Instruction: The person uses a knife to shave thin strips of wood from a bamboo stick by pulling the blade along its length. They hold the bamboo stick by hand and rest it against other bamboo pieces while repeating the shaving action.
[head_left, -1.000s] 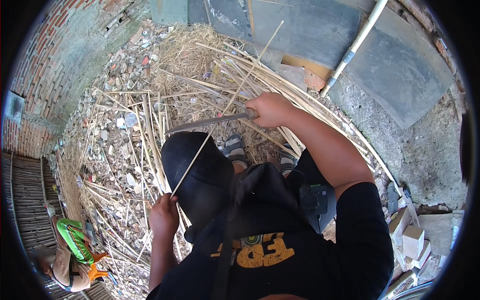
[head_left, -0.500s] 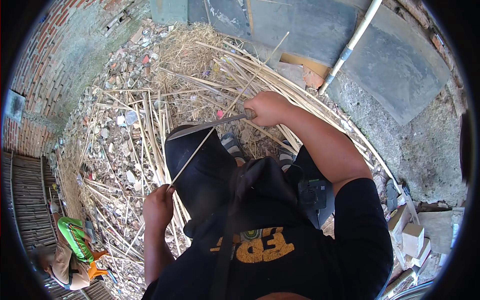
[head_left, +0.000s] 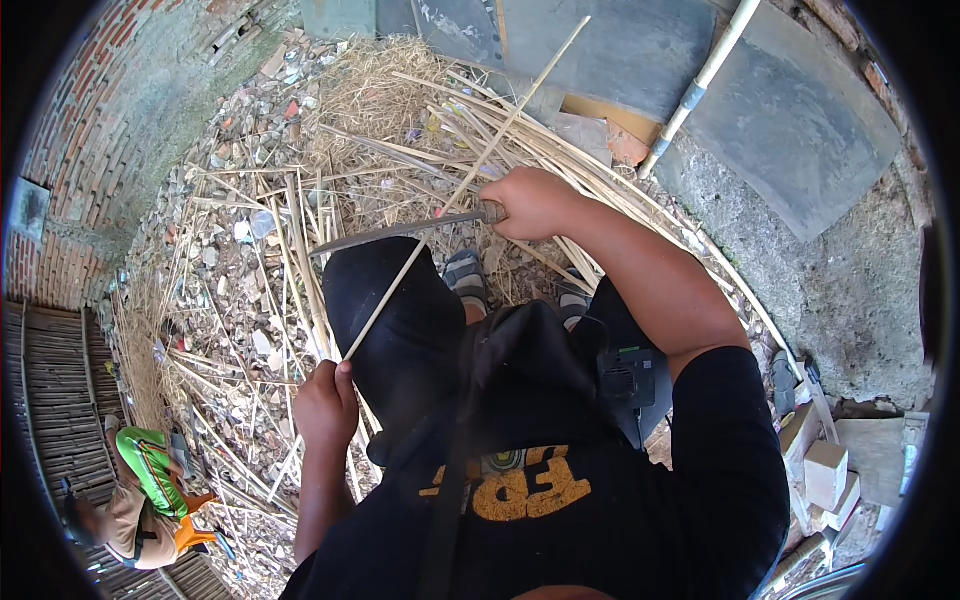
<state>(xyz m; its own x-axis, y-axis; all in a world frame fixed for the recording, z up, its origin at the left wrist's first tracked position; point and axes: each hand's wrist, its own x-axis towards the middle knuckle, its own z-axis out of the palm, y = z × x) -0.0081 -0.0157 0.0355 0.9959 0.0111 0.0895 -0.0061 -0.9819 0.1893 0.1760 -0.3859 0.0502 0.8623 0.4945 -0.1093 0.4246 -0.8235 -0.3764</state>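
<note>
The left hand (head_left: 326,405) pinches the long stick (head_left: 384,300), which slants up and right across the knife (head_left: 385,235) the right hand (head_left: 535,203) grips.

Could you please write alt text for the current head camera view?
A person's right hand holds a long blade crossing a slim pale strip held in the left hand. Loose strips and rubble litter the ground; a co-worker wearing green is at lower left.
</note>
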